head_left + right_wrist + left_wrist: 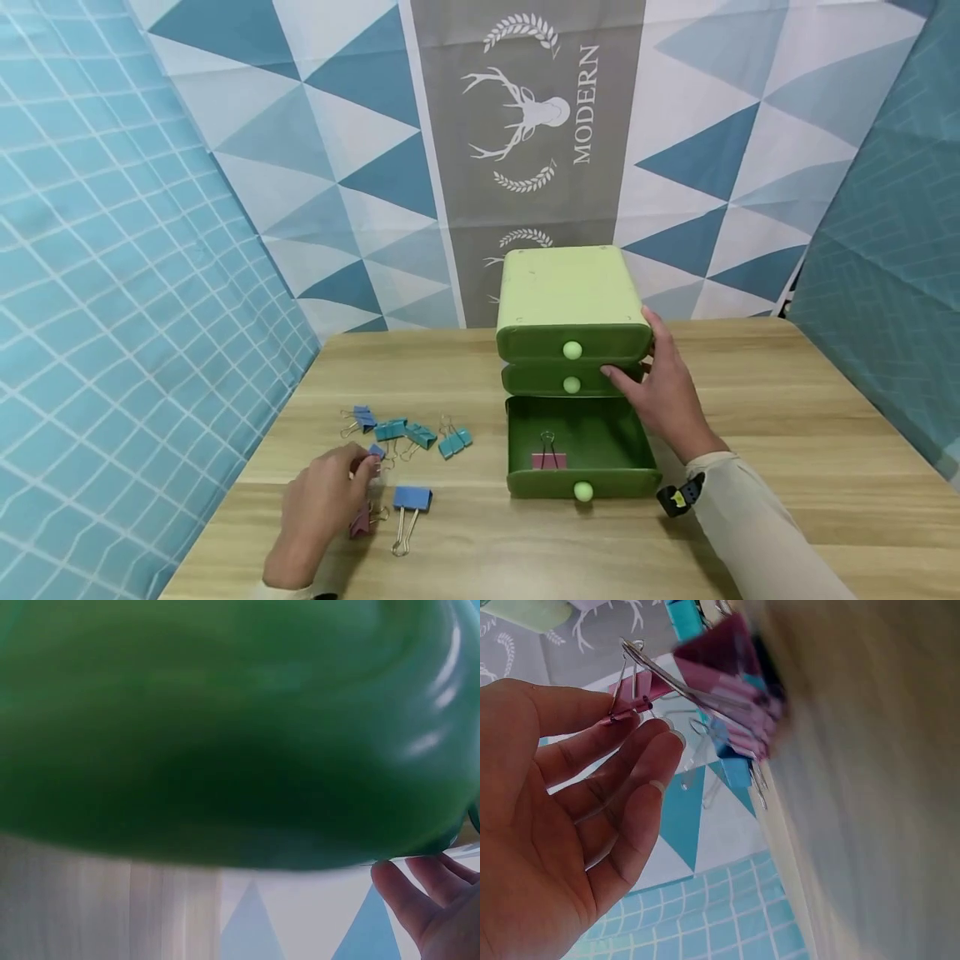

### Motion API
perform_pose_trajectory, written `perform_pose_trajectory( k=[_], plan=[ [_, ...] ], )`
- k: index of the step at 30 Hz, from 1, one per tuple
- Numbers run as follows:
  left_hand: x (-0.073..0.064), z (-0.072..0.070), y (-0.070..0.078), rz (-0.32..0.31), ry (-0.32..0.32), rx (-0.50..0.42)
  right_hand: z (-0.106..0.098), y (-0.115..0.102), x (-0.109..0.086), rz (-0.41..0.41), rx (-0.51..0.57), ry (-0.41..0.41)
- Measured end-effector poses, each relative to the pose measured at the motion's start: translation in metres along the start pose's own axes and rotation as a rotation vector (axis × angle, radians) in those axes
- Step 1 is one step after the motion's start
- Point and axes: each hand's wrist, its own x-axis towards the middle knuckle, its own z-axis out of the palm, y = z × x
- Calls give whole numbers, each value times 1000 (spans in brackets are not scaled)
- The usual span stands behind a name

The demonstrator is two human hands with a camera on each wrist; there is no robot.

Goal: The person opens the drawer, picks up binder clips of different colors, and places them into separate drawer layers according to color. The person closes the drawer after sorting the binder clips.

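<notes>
My left hand [321,507] pinches a pink binder clip [630,696] between thumb and fingertips, just above the table at the left. Beside it lies another pink binder clip [360,522], large and close in the left wrist view. A bigger blue binder clip [412,498] lies to the right of that hand. My right hand [671,404] rests against the right side of the green drawer box [570,287], its thumb at the middle drawer's front. The bottom drawer [622,482] is pulled out, with a pink binder clip [549,461] inside.
Farther back on the table lie a blue binder clip [363,418] and several teal binder clips [455,443]. The upper drawer [607,342] and middle drawer [536,380] are closed. Patterned cloth [360,167] hangs behind the wooden table [480,550].
</notes>
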Motion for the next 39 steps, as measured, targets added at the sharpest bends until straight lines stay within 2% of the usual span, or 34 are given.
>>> perform_pose_trajectory(
  k=[2, 10, 27, 34, 39],
  plan=[
    [2, 2, 6, 9, 2, -9, 0, 1, -1, -3, 0, 4],
    [11, 11, 35, 71, 79, -33, 2, 1, -3, -13, 11, 3],
    [17, 14, 70, 217, 173, -59, 0, 3, -4, -15, -2, 8],
    [17, 19, 86, 315, 250, -51, -1, 3, -5, -9, -11, 12],
    [15, 22, 95, 333, 241, -114, 1, 1, -3, -17, -11, 5]
  ],
)
